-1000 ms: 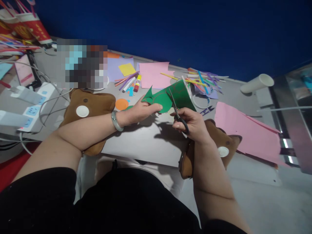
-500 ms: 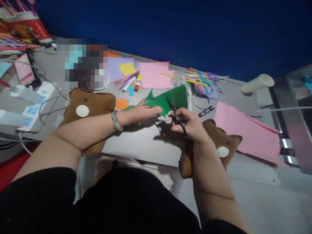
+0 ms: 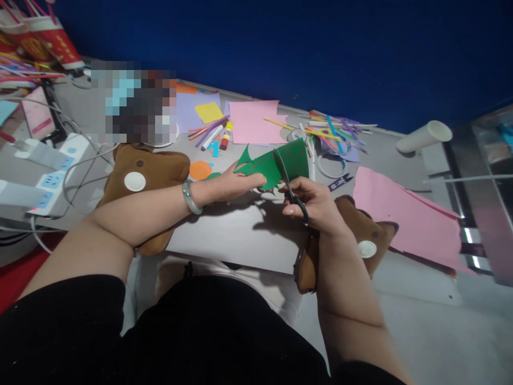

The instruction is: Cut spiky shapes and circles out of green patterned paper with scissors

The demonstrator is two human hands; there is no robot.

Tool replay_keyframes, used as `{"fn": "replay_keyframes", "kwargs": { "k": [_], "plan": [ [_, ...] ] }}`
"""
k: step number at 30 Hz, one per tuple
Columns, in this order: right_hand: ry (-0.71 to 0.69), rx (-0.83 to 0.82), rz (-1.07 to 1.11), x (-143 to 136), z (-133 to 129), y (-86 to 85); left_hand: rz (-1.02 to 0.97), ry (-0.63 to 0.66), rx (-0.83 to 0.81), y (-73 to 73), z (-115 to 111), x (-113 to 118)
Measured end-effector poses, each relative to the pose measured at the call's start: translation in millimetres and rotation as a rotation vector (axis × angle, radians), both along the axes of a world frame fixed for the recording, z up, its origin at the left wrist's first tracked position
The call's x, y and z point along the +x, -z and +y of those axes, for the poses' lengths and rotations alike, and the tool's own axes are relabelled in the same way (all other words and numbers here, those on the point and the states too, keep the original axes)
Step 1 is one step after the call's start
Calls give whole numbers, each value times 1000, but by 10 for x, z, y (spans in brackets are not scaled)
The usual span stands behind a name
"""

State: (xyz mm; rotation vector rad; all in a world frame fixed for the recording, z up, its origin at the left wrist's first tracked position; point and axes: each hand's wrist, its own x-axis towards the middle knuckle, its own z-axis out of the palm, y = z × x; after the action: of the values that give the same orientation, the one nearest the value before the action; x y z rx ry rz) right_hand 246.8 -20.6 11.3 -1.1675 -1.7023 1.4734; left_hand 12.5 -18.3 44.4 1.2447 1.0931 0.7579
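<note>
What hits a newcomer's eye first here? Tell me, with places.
The green paper at the centre, held in the left hand, with the scissors in the right hand across it. Next, the brown cushions, one on each side, and the blue wall across the top.

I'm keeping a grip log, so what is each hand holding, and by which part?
The left hand holds the curved green paper sheet by its cut left end; the right hand holds the black-handled metal scissors by the handles.

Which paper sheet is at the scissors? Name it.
The green sheet, held by the left hand; the pink sheets and yellow sheet lie away from the scissors.
</note>
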Motion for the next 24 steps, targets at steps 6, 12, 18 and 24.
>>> {"fn": "replay_keyframes", "kwargs": {
  "k": [6, 12, 18, 24],
  "plan": [
    [16, -3, -7, 14, 0, 3, -10, 62, 82, 82, 5, -45],
    [21, 7, -9, 23, 0, 3, -38, 61, 85, 189, 10, -76],
    [45, -19, 6, 17, -14, -7, -22, 53, 51, 195, 14, -87],
    [34, -24, 21, 21, -9, 2, 63, -33, -36, 197, 31, -64]
  ]
}}
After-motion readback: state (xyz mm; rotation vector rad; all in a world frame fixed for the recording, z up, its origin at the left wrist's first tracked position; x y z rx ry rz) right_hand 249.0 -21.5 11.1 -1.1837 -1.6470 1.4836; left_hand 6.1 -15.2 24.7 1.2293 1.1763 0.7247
